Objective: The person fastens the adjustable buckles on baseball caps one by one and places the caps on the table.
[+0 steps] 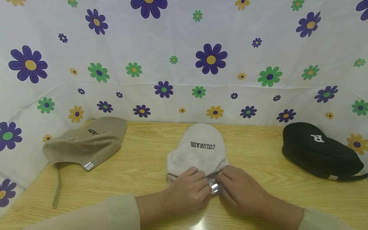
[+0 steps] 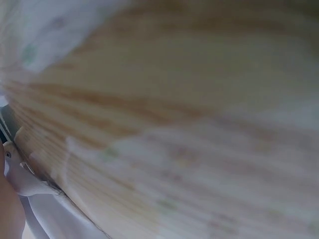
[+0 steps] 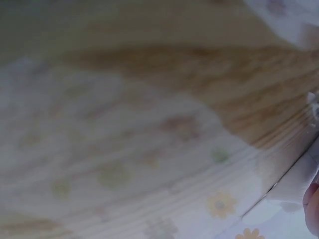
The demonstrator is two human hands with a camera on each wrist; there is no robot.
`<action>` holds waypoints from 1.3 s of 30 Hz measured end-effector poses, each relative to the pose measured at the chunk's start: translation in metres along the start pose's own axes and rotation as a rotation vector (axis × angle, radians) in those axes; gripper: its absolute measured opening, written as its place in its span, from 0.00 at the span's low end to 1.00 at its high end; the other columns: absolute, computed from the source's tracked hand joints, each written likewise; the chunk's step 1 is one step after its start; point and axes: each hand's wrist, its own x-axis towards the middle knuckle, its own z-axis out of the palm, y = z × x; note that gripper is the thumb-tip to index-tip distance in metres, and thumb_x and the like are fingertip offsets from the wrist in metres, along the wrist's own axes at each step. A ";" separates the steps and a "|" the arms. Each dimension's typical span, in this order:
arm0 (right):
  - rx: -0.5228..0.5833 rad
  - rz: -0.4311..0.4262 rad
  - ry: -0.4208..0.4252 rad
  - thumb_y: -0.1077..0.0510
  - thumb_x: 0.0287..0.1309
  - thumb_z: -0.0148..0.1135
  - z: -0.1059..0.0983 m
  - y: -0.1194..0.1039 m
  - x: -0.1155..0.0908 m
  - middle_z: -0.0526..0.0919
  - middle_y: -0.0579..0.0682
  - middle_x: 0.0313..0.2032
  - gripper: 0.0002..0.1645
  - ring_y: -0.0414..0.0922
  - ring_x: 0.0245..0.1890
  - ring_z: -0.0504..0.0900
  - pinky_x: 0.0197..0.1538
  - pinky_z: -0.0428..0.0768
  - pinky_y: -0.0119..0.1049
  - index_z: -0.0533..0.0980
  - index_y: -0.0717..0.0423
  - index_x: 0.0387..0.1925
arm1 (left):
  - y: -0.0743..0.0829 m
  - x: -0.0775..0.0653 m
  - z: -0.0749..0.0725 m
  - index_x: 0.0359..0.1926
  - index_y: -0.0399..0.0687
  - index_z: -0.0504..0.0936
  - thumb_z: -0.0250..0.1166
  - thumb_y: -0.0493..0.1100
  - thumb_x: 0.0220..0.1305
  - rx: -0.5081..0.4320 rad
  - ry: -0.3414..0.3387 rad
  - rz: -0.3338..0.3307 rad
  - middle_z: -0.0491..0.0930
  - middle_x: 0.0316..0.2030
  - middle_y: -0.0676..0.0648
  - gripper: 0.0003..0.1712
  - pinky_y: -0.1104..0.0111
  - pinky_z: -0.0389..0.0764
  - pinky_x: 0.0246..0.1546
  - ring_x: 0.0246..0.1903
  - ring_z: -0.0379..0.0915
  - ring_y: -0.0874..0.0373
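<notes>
A cream baseball cap (image 1: 198, 153) lettered COLORADO lies mid-table, its brim pointing away and the lettering upside down in the head view. My left hand (image 1: 189, 190), fingers curled, grips the near back edge by the strap. A shiny metal buckle (image 1: 214, 188) shows between the hands. On the buckle's other side my right hand (image 1: 241, 190) pinches the cap's right rear edge; its fingertips are partly hidden. Only a sliver of the left hand (image 2: 10, 214) and the pale cap (image 2: 60, 214) appears in the left wrist view. The right wrist view catches a fingertip (image 3: 312, 209) by the cap (image 3: 294, 186).
A tan cap (image 1: 86, 140) with a hanging strap and metal buckle sits at the left. At the right rests a black cap (image 1: 319, 156) with a white R. Behind the wooden table (image 1: 149, 153) hangs a white flower-patterned cloth (image 1: 172, 38).
</notes>
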 end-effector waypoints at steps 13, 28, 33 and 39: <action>0.021 0.000 0.010 0.57 0.64 0.59 0.000 0.000 0.000 0.73 0.37 0.37 0.04 0.34 0.38 0.71 0.44 0.75 0.32 0.76 0.46 0.40 | 0.000 0.000 -0.001 0.24 0.53 0.79 0.61 0.43 0.58 0.001 0.009 0.012 0.78 0.23 0.58 0.07 0.70 0.68 0.33 0.27 0.69 0.61; 0.031 -0.053 0.129 0.58 0.58 0.58 0.003 0.001 0.001 0.69 0.38 0.31 0.03 0.34 0.32 0.66 0.37 0.71 0.30 0.72 0.47 0.33 | 0.001 0.001 -0.002 0.22 0.54 0.77 0.61 0.44 0.55 -0.004 -0.001 -0.024 0.76 0.22 0.58 0.06 0.69 0.69 0.34 0.26 0.67 0.61; 0.061 -0.089 0.158 0.59 0.56 0.58 0.005 0.001 0.001 0.67 0.38 0.30 0.04 0.33 0.31 0.65 0.36 0.70 0.27 0.71 0.48 0.32 | 0.002 0.001 -0.003 0.24 0.54 0.77 0.62 0.49 0.57 0.015 -0.017 -0.073 0.76 0.23 0.57 0.08 0.68 0.70 0.37 0.27 0.68 0.61; 0.151 -0.164 0.187 0.61 0.55 0.58 0.006 0.002 0.001 0.67 0.36 0.31 0.07 0.31 0.32 0.65 0.38 0.66 0.20 0.70 0.47 0.33 | 0.004 0.001 -0.004 0.28 0.54 0.79 0.62 0.58 0.60 0.047 -0.004 -0.129 0.77 0.28 0.57 0.15 0.65 0.71 0.41 0.30 0.70 0.60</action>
